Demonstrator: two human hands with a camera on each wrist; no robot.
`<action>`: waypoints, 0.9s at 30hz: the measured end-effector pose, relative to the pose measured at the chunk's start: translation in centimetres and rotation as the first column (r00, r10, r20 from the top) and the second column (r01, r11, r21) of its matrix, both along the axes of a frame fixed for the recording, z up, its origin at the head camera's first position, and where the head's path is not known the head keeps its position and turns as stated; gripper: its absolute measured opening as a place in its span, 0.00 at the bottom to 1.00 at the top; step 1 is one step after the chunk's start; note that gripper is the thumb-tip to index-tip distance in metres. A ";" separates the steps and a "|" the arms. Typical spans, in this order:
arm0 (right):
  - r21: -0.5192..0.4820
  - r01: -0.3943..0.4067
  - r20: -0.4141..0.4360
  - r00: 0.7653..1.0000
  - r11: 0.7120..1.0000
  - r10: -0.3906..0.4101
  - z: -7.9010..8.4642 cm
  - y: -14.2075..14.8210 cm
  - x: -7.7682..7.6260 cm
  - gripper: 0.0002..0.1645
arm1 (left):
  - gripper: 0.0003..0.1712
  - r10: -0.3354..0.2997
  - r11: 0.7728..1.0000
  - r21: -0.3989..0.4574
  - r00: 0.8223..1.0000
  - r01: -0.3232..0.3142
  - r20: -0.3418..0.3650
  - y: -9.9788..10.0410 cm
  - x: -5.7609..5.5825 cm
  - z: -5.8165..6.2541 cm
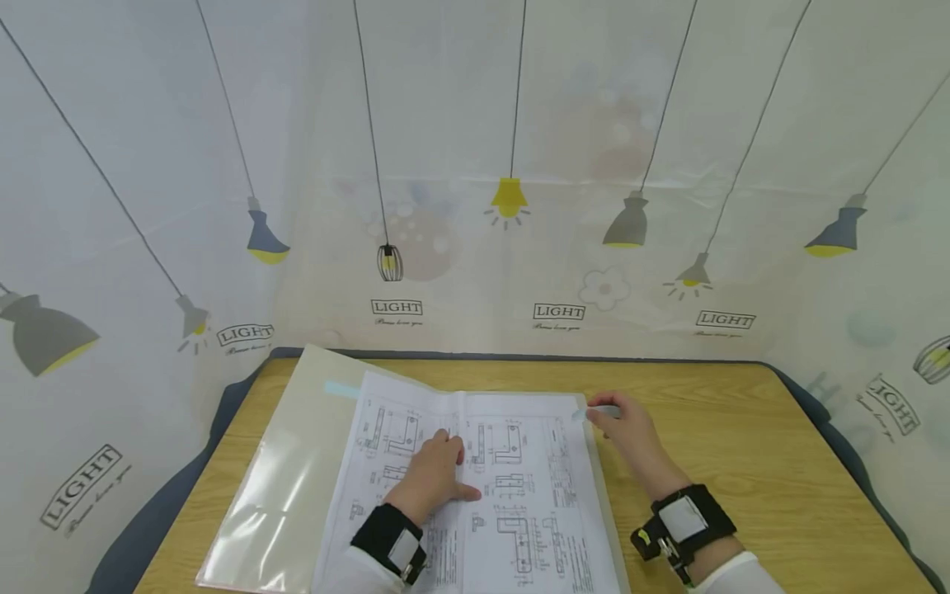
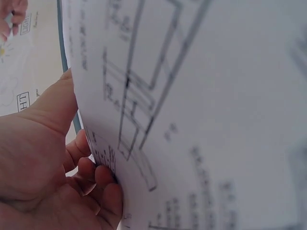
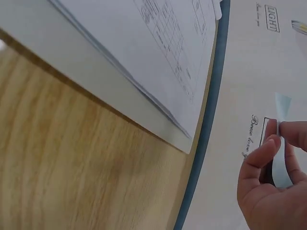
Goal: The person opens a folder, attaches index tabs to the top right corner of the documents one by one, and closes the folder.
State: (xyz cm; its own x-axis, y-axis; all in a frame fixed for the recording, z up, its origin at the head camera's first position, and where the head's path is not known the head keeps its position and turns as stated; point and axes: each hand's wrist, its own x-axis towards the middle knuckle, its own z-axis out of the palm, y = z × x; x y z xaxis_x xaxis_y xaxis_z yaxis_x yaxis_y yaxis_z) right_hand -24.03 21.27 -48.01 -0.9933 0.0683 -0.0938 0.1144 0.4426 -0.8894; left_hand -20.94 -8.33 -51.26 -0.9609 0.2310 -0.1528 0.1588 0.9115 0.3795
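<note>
A booklet of printed technical drawings [image 1: 523, 487] lies spread on the table. My left hand [image 1: 430, 478] rests on it near the middle fold, thumb stretched out to the right. Close up in the left wrist view, the fingertips of the left hand [image 2: 91, 177] touch the printed page [image 2: 230, 105]. At the top right corner of the booklet, my right hand [image 1: 627, 429] pinches a pale blue paper strip between thumb and fingers. The right wrist view shows this strip [image 3: 282, 167] upright and slightly bent in the right hand [image 3: 268, 177].
Under the pages, a clear-covered folder [image 1: 260, 495] spreads to the left, with another light blue strip [image 1: 341, 388] near its top. The wooden table [image 1: 742, 462] extends to the right. Behind it hangs a curtain [image 1: 460, 124] printed with lamps.
</note>
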 end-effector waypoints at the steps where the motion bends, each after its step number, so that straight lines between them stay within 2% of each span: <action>1: 0.004 -0.005 0.009 1.000 1.000 0.005 -0.1 0.1 -0.5 0.16 | 0.32 0.000 1.000 0.001 1.000 0.000 0.000 0.0 0.0 0.0; 5: 0.002 0.000 0.085 0.996 1.000 -0.001 -0.6 0.3 -2.0 0.17 | 0.31 0.002 1.000 -0.003 1.000 -0.002 0.002 0.1 -0.1 0.0; 11: -0.080 0.097 0.213 0.974 0.992 -0.079 -1.8 0.1 -4.1 0.17 | 0.31 0.000 1.000 -0.008 1.000 0.000 0.005 0.1 -0.1 0.0; 19: -0.075 0.130 0.235 0.966 0.989 -0.109 -3.1 -0.1 -5.1 0.15 | 0.32 0.006 1.000 0.008 1.000 -0.007 0.027 0.0 -0.1 -0.1; 27: -0.080 0.154 0.251 0.959 0.985 -0.130 -3.2 -0.6 -5.2 0.12 | 0.32 -0.003 1.000 -0.009 1.000 0.003 0.020 0.0 -0.1 0.2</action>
